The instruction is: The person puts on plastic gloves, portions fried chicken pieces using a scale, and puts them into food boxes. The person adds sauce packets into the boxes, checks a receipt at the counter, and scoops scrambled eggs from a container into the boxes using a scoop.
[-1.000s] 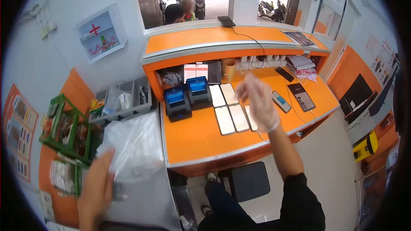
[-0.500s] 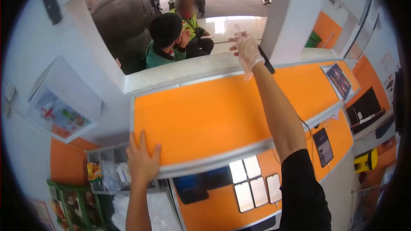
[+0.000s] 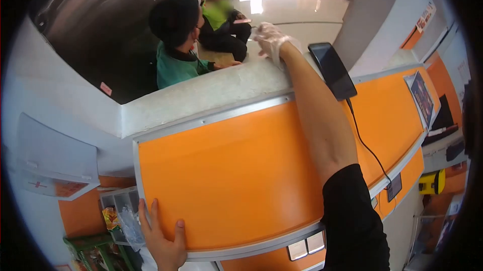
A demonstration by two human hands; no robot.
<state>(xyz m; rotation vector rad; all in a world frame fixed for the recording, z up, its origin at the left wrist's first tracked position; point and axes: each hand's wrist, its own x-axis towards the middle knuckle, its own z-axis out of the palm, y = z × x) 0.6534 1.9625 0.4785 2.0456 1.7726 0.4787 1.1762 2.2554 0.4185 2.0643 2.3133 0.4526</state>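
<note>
My left hand is bare and lies on the front left corner of the orange counter, fingers spread and holding nothing. My right arm stretches across the counter to the far ledge. Beyond it, my right hand wears a clear plastic glove, its fingers loosely bent but apart, with no object visible in them. A black tablet-like screen with a cable stands at the counter's back edge, right of my forearm.
Two people sit beyond the ledge, one in a green top, one in bright yellow. A wall pillar rises at the right. A white box hangs at left. A menu card lies on the counter's right end.
The view has tilted up and come nearer the ledge. My right hand has moved left and its fingers have bent more. My left hand stays on the counter corner.
</note>
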